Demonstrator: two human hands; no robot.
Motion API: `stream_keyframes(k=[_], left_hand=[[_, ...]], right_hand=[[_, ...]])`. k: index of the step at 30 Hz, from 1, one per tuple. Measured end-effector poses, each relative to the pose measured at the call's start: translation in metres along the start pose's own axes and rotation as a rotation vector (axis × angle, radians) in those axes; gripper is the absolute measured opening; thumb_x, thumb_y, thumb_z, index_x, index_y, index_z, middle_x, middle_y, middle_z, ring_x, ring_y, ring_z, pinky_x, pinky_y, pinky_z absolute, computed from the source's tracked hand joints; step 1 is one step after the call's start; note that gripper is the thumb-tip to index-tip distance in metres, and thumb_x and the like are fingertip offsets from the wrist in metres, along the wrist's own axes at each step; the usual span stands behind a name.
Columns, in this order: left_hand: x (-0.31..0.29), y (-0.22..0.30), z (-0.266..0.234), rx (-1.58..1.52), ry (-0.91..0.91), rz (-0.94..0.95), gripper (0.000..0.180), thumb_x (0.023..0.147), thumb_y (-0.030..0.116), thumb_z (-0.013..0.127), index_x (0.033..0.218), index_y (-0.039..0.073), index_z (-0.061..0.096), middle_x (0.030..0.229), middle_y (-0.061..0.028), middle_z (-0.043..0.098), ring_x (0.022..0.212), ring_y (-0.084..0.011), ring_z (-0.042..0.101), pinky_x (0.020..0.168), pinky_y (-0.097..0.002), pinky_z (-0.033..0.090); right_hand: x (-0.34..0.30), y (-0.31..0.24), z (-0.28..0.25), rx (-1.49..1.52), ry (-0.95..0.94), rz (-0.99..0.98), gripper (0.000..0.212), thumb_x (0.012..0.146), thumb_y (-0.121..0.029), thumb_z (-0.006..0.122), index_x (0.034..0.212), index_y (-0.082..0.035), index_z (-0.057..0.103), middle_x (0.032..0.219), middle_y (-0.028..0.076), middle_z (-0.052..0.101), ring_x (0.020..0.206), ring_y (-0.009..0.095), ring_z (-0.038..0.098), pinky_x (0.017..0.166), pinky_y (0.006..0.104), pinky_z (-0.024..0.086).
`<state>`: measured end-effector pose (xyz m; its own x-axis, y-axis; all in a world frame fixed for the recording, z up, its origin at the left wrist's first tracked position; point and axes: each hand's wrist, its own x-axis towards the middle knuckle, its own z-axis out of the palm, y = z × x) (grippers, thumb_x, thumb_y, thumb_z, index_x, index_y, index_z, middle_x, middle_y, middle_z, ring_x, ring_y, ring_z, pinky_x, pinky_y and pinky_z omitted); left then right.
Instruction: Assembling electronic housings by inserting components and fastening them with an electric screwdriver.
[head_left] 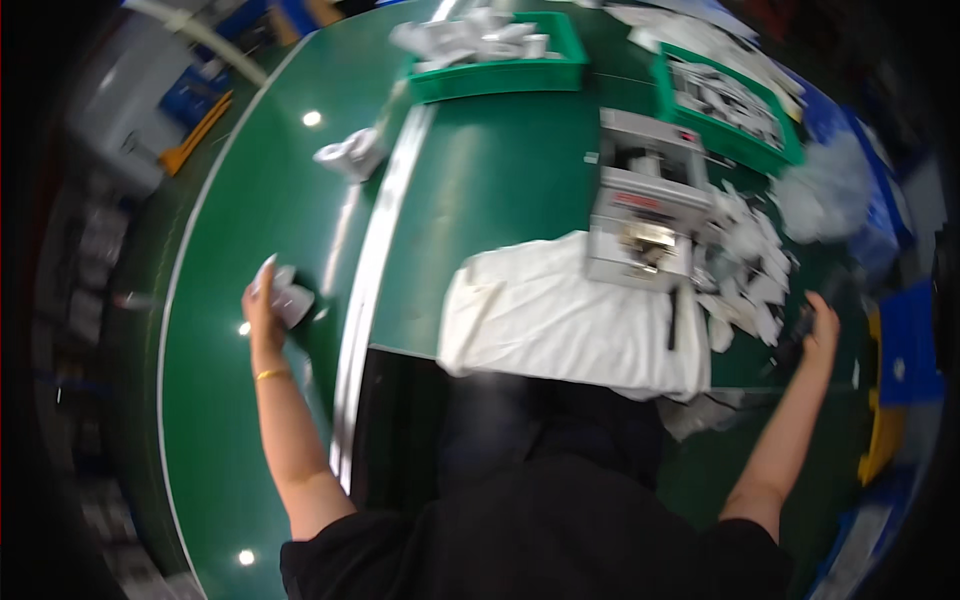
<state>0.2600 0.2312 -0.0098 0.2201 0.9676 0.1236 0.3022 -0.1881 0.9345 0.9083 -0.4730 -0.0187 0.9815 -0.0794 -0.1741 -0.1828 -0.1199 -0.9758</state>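
Observation:
Out to the left, my left hand [262,318] is over the green surface with its fingers closed on a small white packet [292,302], blurred by motion. My right hand [823,325] is far to the right, fingers curled at a small dark thing [803,324] too smeared to name. Between the hands stands a grey metal bench machine [645,215] with a shiny plate at its front. A white cloth [560,325] lies before the machine and partly under it. Loose white and grey pieces [750,265] are heaped beside it, to the left of my right hand.
A green bin [495,85] of white packets stands at the back; another green bin [735,140] of grey and white pieces is at back right. White items [352,155] lie beyond the metal rail [385,225]. A clear plastic bag [825,190] sits on the right.

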Motion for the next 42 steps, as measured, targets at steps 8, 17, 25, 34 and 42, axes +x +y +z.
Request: stream_keyframes(k=[8,17,25,34,42], left_hand=[[0.032,-0.003,0.012,0.436,0.374,0.011,0.085,0.078,0.05,0.073,0.13,-0.013,0.049,0.12,-0.0244,0.062,0.108,-0.0326,0.062,0.096,-0.0381,0.047],[0.015,0.013,0.053,0.289,0.246,0.141,0.056,0.082,0.02,0.078,0.125,-0.005,0.053,0.115,-0.0158,0.064,0.1,-0.0215,0.064,0.088,-0.0324,0.052],[-0.095,0.124,0.165,-0.359,-0.191,0.253,0.043,0.09,0.007,0.065,0.131,-0.001,0.053,0.107,-0.0079,0.065,0.092,-0.0141,0.062,0.077,-0.0271,0.052],[-0.205,0.173,0.225,-0.224,-0.708,0.482,0.064,0.062,-0.007,0.085,0.12,0.001,0.06,0.119,-0.008,0.056,0.11,-0.0196,0.057,0.097,-0.0326,0.047],[-0.232,0.192,0.262,-0.314,-0.871,0.532,0.053,0.067,-0.009,0.073,0.117,0.004,0.065,0.115,-0.0075,0.06,0.113,-0.0238,0.057,0.115,-0.045,0.031]], right_hand=[[-0.009,-0.013,0.065,-0.243,0.073,-0.23,0.031,0.073,-0.02,0.069,0.095,0.001,0.066,0.079,0.005,0.062,0.068,0.016,0.056,0.062,0.0321,0.044],[-0.002,-0.026,0.083,-0.341,-0.286,-0.262,0.03,0.076,-0.017,0.064,0.102,-0.002,0.063,0.082,0.003,0.062,0.07,0.013,0.056,0.063,0.0288,0.045],[-0.007,-0.022,0.1,-0.336,-0.386,-0.314,0.039,0.073,-0.019,0.067,0.107,-0.001,0.063,0.087,0.008,0.064,0.074,0.017,0.06,0.068,0.0311,0.048],[-0.055,-0.032,0.093,-0.672,-0.09,-0.763,0.054,0.074,-0.024,0.079,0.122,-0.004,0.064,0.117,0.017,0.063,0.109,0.033,0.058,0.095,0.04,0.046],[-0.127,-0.049,0.107,-0.921,-0.311,-0.895,0.037,0.078,-0.009,0.072,0.114,-0.005,0.067,0.103,0.01,0.063,0.097,0.028,0.061,0.085,0.0361,0.049]])
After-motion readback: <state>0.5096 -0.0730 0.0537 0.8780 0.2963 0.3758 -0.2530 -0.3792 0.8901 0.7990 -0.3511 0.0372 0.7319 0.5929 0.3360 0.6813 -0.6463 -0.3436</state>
